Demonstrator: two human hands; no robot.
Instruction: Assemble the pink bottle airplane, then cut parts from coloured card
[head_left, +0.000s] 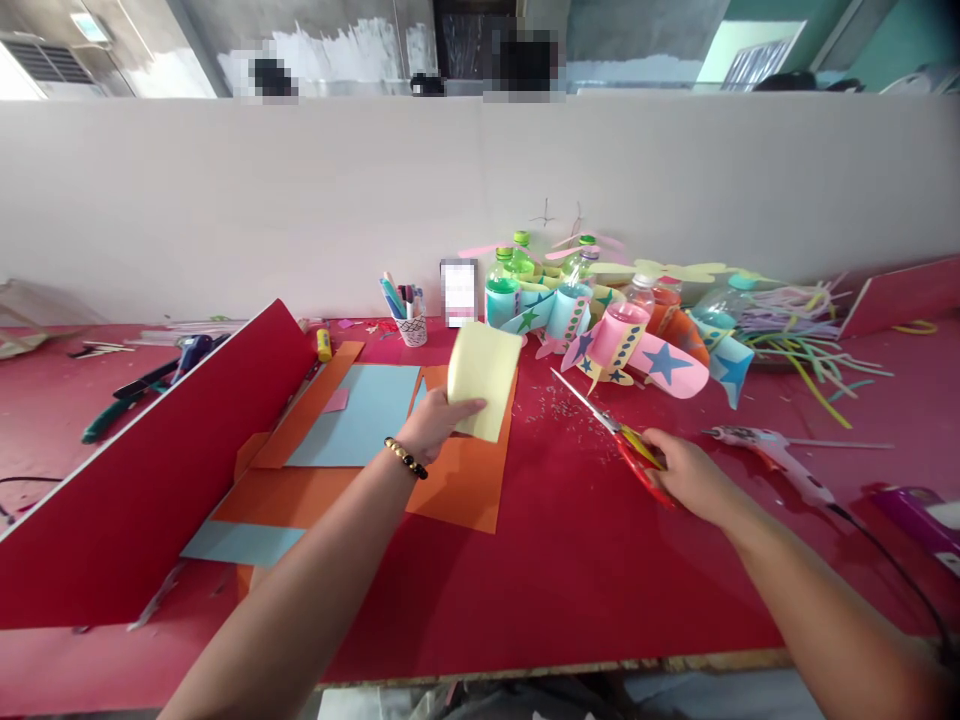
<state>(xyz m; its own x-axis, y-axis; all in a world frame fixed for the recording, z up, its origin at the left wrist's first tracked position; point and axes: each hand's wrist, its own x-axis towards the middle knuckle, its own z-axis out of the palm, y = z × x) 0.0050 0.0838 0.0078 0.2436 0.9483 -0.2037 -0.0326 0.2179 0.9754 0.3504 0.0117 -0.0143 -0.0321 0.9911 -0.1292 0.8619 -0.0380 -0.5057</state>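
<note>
Pinched in my left hand (431, 428) is a pale yellow sheet of paper (487, 375), held up above orange card (469, 485) on the red table. A beaded bracelet circles that wrist. My right hand (679, 465) grips a pair of scissors (619, 432) with red and yellow handles, its blades pointing up and left toward the bottles. Light blue paper (360, 410) and more orange card lie left of my left hand. To the right of the scissors rests a pink glue gun (772, 450) with its cord trailing off.
Bottle airplanes (630, 330) in several colours stand along the white partition (300, 200). Near them are a pen cup (412, 328), a phone (459, 295) and a bundle of pipe cleaners (802, 310). A red divider board (165, 480) slants up on the left. Paper bits dot the table (570, 590).
</note>
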